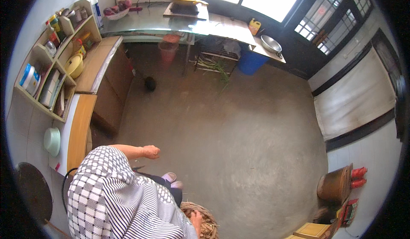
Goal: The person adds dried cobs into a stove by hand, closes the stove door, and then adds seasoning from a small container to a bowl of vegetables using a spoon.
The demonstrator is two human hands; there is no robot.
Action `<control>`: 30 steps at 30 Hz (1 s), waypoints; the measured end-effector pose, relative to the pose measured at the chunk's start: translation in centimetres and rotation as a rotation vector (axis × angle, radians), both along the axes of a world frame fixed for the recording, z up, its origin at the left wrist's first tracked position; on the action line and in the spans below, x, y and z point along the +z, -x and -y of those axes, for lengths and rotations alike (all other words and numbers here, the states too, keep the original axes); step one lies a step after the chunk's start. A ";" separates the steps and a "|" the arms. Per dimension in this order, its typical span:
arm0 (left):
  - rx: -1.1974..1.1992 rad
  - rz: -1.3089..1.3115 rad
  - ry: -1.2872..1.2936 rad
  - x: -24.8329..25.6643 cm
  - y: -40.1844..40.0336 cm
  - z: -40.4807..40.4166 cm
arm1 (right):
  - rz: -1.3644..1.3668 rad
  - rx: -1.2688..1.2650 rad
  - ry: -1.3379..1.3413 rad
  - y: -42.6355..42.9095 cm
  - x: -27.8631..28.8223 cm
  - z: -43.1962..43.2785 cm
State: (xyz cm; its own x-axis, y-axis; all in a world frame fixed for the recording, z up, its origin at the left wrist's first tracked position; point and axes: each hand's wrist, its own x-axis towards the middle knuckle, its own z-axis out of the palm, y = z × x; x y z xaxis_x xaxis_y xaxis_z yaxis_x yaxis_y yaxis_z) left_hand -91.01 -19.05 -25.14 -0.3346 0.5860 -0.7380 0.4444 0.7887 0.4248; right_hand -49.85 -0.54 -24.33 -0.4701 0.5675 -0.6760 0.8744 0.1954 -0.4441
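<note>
My left hand (151,151) is held out over the concrete floor, its fingers curled into a fist. Nothing shows between those fingers. Below that forearm, a small dark thing (138,168) is partly hidden by my patterned shirt; I cannot tell what it is. My right hand (196,220) reaches over a woven wicker basket (209,210) at the bottom of the view, beside my leg. Dry brown plant matter (207,227) fills the basket. The fingertips lie against or in this material, and whether they grip any is unclear. My light-coloured shoes (169,176) rest on the floor.
A wooden cabinet (109,85) and shelves run along the left. A round black object (150,83) lies on the floor near it. Green leafy stalks (221,68) hang from a low rack beside a blue bucket (251,62). A brown wooden tub (333,184) is at right.
</note>
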 end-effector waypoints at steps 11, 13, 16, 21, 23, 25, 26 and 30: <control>-0.148 0.053 0.104 -3.6 2.3 -8.4 | 0.094 -0.042 0.043 1.4 -2.9 -11.9; -0.221 0.038 -0.055 -3.0 3.0 -13.7 | 0.121 -0.011 0.060 1.6 -3.2 -14.9; -0.252 0.036 -0.263 -5.1 3.5 -19.5 | 0.168 0.070 0.072 2.6 -4.2 -20.1; 0.137 0.253 -0.340 -1.5 6.7 -29.0 | 0.154 0.147 -0.010 7.5 -7.0 -31.2; 0.096 0.255 -0.308 -3.8 8.4 -29.5 | 0.057 -0.140 0.097 12.0 -6.8 -34.7; 0.046 0.218 -0.291 -5.7 11.3 -30.6 | -0.015 -0.301 0.147 18.5 -6.3 -39.0; 0.134 0.186 -0.271 -6.9 13.5 -30.7 | -0.020 -0.309 0.163 22.0 -5.6 -40.6; 0.219 0.022 -0.026 -8.2 22.6 -34.6 | -0.166 -0.462 0.188 30.1 -6.6 -44.6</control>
State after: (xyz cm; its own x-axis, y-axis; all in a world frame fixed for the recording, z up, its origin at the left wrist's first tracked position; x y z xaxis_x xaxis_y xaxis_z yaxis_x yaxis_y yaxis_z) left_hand -113.59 15.58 -33.33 -0.4400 0.5201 -0.7320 0.2546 0.8540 0.4537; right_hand -79.91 44.04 -30.95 -0.3093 0.6170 -0.7236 0.7653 -0.2902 -0.5745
